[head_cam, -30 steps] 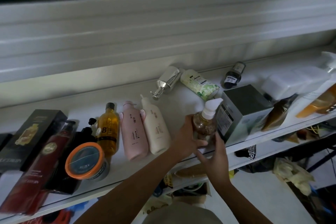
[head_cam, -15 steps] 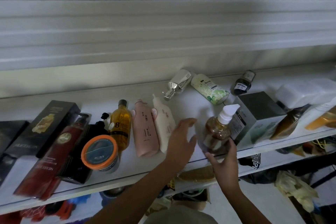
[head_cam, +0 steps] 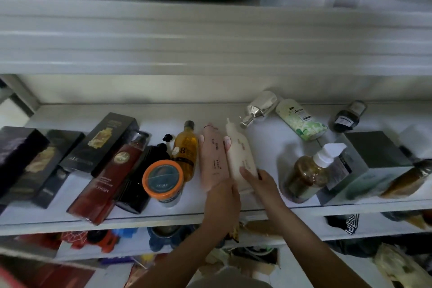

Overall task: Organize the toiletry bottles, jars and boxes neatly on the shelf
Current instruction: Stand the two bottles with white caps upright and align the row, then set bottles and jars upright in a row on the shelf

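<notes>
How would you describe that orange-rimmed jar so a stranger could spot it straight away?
Look along the white shelf to its front edge, left of the middle. There, in front of the amber bottle and right of the black bottle, sits a short round jar. It alone is a squat tub among long bottles and boxes, its dark lid ringed in bright orange.
</notes>
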